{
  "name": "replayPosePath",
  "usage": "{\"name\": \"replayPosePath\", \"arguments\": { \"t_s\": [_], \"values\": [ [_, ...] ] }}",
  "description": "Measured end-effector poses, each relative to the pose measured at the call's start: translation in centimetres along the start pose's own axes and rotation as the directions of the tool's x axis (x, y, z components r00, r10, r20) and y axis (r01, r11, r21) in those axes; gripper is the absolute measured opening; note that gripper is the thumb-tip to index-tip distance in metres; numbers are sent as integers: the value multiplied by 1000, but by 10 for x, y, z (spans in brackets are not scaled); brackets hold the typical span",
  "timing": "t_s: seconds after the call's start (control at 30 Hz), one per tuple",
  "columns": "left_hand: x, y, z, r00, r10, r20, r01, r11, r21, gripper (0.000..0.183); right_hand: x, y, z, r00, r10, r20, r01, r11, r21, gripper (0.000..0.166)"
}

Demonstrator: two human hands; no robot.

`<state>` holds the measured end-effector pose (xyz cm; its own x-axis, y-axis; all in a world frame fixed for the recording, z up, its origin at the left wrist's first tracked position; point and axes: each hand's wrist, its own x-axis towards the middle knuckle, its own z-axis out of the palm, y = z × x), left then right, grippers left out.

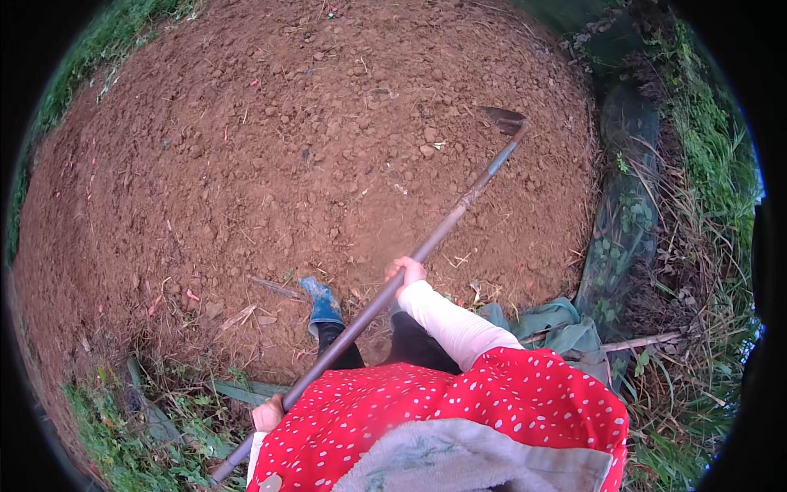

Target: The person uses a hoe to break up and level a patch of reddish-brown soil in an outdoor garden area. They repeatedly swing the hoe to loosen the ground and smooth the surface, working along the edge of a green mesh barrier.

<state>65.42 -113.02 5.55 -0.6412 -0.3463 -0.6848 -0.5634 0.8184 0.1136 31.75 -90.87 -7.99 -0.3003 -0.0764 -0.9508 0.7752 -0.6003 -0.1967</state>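
A long-handled hoe [442,231] slants across my body from lower left to upper right. Near the end of its shaft, my left hand [268,413] is wrapped around it beside my hip. Farther up, my right hand [407,274] grips the same shaft with the arm stretched forward. The dark metal hoe blade [505,119] is at the far right, at the surface of the loose brown soil [295,178]; whether its edge is sunk in cannot be seen. A soil-smeared blue boot [323,302] stands on the ground between my hands.
Green netting [627,203] runs along the right edge of the plot, and a crumpled piece of green mesh [559,326] lies near my right side. Weeds [147,436] grow at lower left. A flat stick [276,287] lies by the boot. Grass [707,166] borders the right.
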Motion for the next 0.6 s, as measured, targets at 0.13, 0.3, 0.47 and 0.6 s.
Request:
{"name": "replayPosePath", "arguments": {
  "t_s": [0.13,0.3,0.47,0.6],
  "values": [
    [26,49,-13,995,89,47,-91,995,40,16,23,-37,0,992,-115,-45,112,992,-51,15],
    [-30,-15,-14,991,16,130,-24,998,65,17,30,58,-18,982,47,-181,-85,975,-208,13],
    [-70,-34,-59,980,-178,88,151,955,255,26,2,129,-38,949,307,-65,-313,944,-105,9],
    [-62,-58,-21,994,-107,2,104,972,210,20,-25,100,-14,972,224,-68,-230,969,-91,14]
  ]
}}
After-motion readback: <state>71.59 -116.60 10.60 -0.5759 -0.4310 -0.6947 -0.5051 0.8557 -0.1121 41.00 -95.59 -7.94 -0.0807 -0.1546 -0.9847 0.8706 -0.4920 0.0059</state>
